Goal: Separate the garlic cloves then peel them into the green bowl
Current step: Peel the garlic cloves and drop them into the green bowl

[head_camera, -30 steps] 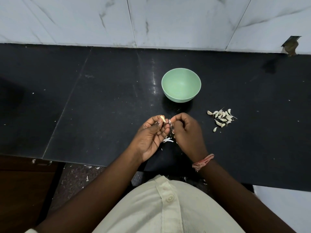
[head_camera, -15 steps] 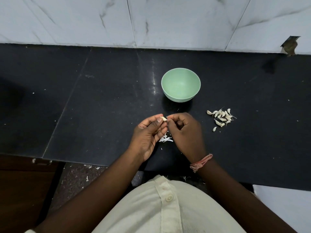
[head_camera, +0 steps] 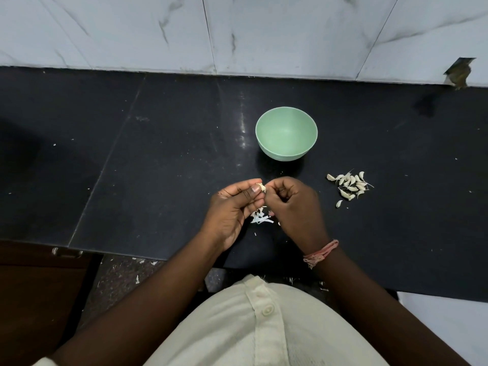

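Both hands — left (head_camera: pixel 233 207), right (head_camera: pixel 293 204) — are pinching one clove (head_camera: pixel 261 187) at frame centre; it risks slipping from fingertips, missing the empty bowl (head_camera: pixel 286 133)

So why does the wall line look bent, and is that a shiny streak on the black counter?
Head view: the wide-angle lens bows the wall edge; a glare streak lies on the counter left of the green bowl, which throws a shadow toward the hands; everything looks sharp.
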The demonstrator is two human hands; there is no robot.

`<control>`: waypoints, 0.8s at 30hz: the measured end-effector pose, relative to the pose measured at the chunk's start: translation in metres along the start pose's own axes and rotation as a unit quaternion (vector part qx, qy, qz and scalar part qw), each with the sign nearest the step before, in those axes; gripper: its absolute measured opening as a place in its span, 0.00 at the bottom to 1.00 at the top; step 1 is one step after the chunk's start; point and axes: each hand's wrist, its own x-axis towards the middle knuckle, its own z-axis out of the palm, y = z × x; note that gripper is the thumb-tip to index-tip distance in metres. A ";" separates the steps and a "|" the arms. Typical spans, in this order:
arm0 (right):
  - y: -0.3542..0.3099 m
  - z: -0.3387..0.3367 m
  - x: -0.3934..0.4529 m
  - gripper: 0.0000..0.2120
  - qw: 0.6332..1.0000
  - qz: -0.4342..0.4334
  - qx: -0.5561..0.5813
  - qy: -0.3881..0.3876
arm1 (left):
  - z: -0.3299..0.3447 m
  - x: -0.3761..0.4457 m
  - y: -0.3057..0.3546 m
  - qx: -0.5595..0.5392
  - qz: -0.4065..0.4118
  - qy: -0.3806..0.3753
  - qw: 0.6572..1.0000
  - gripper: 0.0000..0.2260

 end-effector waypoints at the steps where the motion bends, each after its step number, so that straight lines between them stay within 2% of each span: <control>1: 0.000 0.001 0.000 0.03 1.000 0.006 0.007 -0.002 | -0.001 0.001 0.000 0.009 0.006 0.001 1.000 0.07; 7: -0.003 0.001 0.000 0.04 1.000 -0.001 -0.017 0.008 | -0.001 0.003 -0.001 0.055 0.046 0.008 0.997 0.07; 14: -0.006 -0.006 0.001 0.05 0.998 -0.018 -0.060 -0.012 | -0.002 0.004 -0.003 0.060 0.049 0.006 0.997 0.08; 24: -0.013 -0.011 0.001 0.06 0.997 0.049 -0.007 -0.065 | -0.007 0.005 0.002 0.085 0.030 -0.020 0.996 0.09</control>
